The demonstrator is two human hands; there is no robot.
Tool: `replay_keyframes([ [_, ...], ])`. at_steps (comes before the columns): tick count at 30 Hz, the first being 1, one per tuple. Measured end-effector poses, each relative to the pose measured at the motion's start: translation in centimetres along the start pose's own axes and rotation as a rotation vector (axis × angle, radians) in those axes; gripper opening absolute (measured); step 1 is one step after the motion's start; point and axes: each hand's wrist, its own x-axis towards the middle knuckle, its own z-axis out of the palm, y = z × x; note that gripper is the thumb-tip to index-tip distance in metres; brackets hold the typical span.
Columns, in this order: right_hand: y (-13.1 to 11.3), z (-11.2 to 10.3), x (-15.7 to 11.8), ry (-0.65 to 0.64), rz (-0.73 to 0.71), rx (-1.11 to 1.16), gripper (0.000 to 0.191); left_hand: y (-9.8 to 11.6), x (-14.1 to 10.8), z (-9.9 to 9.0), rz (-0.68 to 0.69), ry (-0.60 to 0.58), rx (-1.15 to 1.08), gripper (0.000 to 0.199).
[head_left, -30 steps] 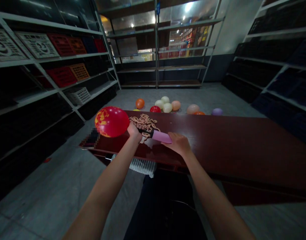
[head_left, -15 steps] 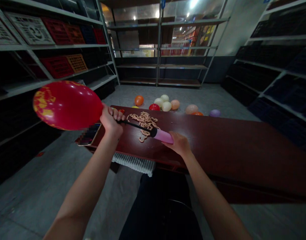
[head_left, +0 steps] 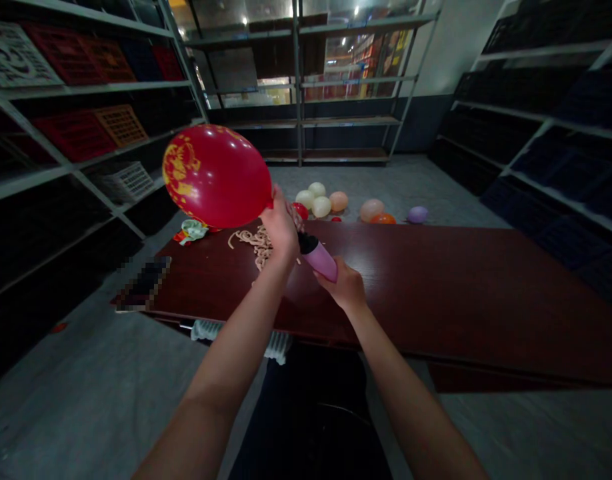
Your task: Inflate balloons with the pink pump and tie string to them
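Note:
A red balloon with yellow print (head_left: pixel 219 177), blown up, points up and left from my left hand (head_left: pixel 282 230). That hand is closed round the balloon's neck, and the end of the pump is hidden in it. My right hand (head_left: pixel 347 285) grips the pink barrel of a balloon pump (head_left: pixel 320 259). The pump's black collar now sits close against my left fingers, with hardly any rod showing. Beneath my left hand, a heap of uninflated beige balloons (head_left: pixel 259 243) lies on the dark red table (head_left: pixel 436 287).
A phone-like blurred object (head_left: pixel 145 283) lies at the table's left end. Near it is a green and red wrapper (head_left: pixel 192 231). Several inflated balloons (head_left: pixel 321 207) rest on the floor beyond the table. Shelves with crates (head_left: pixel 121 127) stand left; more racks (head_left: pixel 346 120) stand behind and right.
My left hand and the red balloon have moved right, towards my right hand. The pump's long black rod has slid into the barrel. The view has turned slightly.

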Motion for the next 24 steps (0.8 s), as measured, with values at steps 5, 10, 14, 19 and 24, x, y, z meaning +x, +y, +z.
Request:
replay_keyframes([
  [5, 0.0, 0.2, 0.2, 0.015, 0.029, -0.023, 0.042, -2.4, -0.7, 0.3, -0.07, -0.007, 0.004, 0.057],
  [10, -0.2, 0.1, 0.0, 0.008, -0.042, -0.064, 0.04, -1.5, 0.0, -2.4, -0.155, 0.033, -0.045, 0.052],
  [14, -0.6, 0.0, -0.3, -0.008, -0.189, -0.113, 0.039, -0.4, -0.2, -6.8, -0.304, 0.176, -0.133, 0.043],
  [19, -1.2, -0.5, -0.6, -0.076, -0.326, -0.18, 0.042, 1.5, -0.5, -12.1, -0.348, 0.358, -0.207, 0.04],
  [24, -1.3, -0.8, -0.5, -0.103, -0.379, -0.17, 0.041, 5.6, 1.1, -15.3, -0.301, 0.416, -0.199, 0.039],
])
